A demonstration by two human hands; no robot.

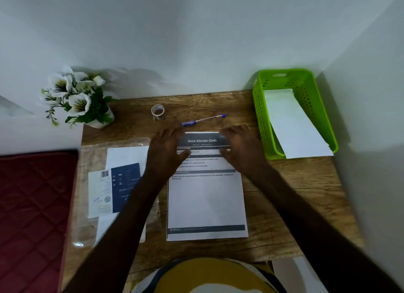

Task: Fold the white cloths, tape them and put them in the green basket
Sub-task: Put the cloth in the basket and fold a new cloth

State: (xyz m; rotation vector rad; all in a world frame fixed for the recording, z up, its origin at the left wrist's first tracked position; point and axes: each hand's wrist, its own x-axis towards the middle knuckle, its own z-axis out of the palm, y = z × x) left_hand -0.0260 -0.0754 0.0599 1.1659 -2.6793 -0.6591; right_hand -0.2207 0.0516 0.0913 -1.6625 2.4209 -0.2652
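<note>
A green perforated basket (260,109) stands at the table's back right. A folded white cloth (295,126) lies in it, its near end sticking out over the rim. A roll of clear tape (157,111) stands upright at the back middle. My left hand (166,152) and my right hand (242,150) hover with fingers spread over the top of a printed sheet (205,201) headed "Store Kitchen Cloth". Neither hand holds anything.
A blue pen (202,120) lies behind the sheet. A clear plastic bag with white cloth and a blue label (118,187) lies at the left. A pot of white flowers (76,96) stands at the back left. A maroon quilted cushion (32,216) is beside the wooden table (295,194).
</note>
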